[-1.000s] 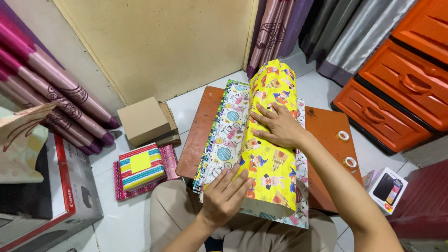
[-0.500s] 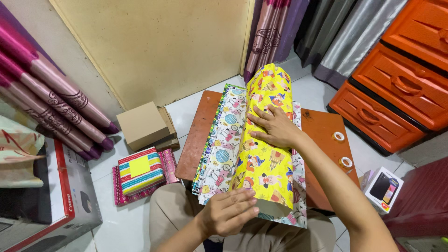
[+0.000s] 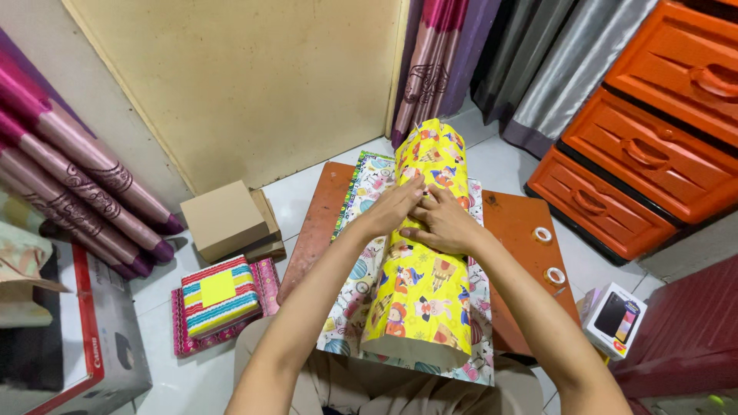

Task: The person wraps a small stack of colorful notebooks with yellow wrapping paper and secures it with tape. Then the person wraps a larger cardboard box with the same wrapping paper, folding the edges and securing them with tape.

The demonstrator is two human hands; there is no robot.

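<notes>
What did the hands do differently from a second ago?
The left hand left the near end of the yellow wrapping paper and moved up to the middle, beside the right hand. Both now press flat on the curled yellow sheet. The right hand stayed where it was, and the paper still lies on the patterned sheets over the orange table. The tape rolls and boxes have not moved.

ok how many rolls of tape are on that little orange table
2: one tape roll near the table's far right edge, the other tape roll just nearer along that same edge. More could be hidden under the wrapping paper.
</notes>
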